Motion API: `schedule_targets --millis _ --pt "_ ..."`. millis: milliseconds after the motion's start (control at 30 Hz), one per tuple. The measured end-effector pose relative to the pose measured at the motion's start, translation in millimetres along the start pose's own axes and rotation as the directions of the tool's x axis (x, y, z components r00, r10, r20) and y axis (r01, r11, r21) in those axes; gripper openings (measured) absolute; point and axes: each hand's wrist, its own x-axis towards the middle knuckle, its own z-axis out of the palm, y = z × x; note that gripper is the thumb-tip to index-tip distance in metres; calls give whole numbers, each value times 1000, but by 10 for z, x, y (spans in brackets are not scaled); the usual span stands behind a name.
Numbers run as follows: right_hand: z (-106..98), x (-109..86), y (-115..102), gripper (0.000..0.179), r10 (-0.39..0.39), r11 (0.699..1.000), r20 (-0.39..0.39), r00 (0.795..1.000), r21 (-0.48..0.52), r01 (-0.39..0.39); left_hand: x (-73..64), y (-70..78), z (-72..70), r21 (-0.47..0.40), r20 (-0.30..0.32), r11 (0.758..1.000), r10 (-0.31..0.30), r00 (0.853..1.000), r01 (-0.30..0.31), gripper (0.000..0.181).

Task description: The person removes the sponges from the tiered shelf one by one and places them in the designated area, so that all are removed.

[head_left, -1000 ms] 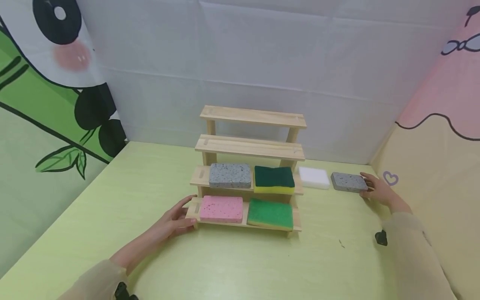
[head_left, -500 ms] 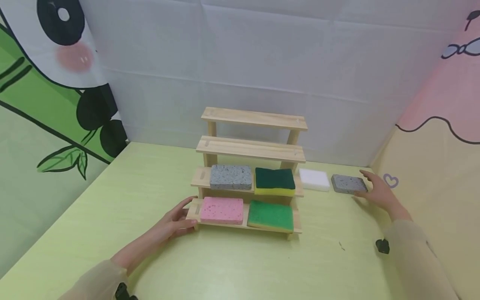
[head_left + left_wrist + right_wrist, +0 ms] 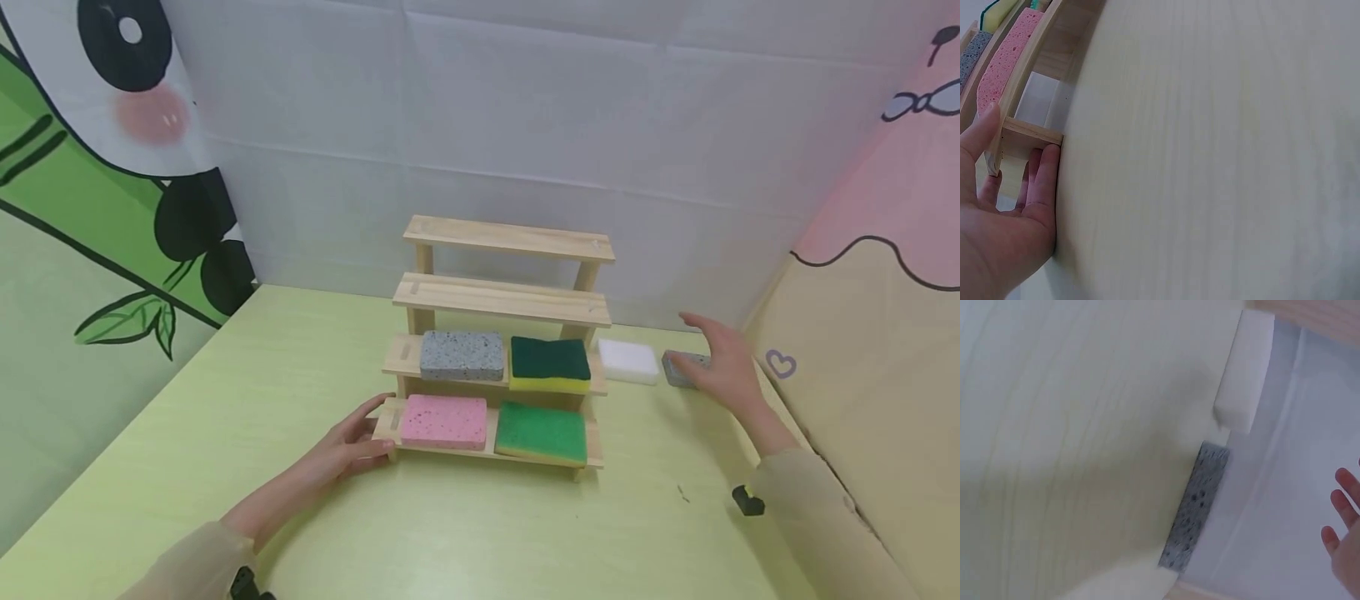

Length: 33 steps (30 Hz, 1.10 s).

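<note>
A stepped wooden rack (image 3: 501, 298) stands on the table. My left hand (image 3: 347, 442) holds the left end of its lowest step, with the thumb (image 3: 984, 128) against the board and the fingers at the side leg. On that step lie a pink speckled sponge (image 3: 444, 422) and a green scouring sponge (image 3: 542, 433). The step above bears a grey speckled sponge (image 3: 461, 356) and a dark green and yellow sponge (image 3: 550, 364). My right hand (image 3: 722, 367), fingers spread and holding nothing, is raised above another grey sponge (image 3: 1194, 509) on the table, partly hiding it in the head view.
A white sponge (image 3: 628, 361) lies on the table between the rack and the right-hand grey sponge. A pale cloth wall (image 3: 510, 108) rises right behind; a printed cloth (image 3: 877, 358) bounds the right side. The pale yellow table (image 3: 480, 533) extends in front.
My right hand has let go of the grey sponge on the table, lifted, and moved left above it. My left hand keeps its place on the rack.
</note>
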Motion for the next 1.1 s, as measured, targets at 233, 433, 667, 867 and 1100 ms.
schedule_targets --millis 233,433,667,867,1100 --pt "47 53 -629 66 -81 994 -54 995 69 85 8 29 11 0 -12 1000 -7 1000 7 83" --pt "127 67 -1075 68 -217 971 -121 969 76 227 4 10 2 2 -7 1000 7 1000 -7 83" --pt "249 36 -1582 67 -293 944 -111 950 125 306 -13 -48 -8 4 9 1000 27 1000 -27 84" --pt "375 59 -1954 64 -339 924 -89 937 154 349 -11 -47 -8 10 4 1000 24 1000 -24 85" --pt "537 114 -2245 57 -325 918 -20 945 233 321 0 -51 -10 1 16 999 42 999 -42 84"
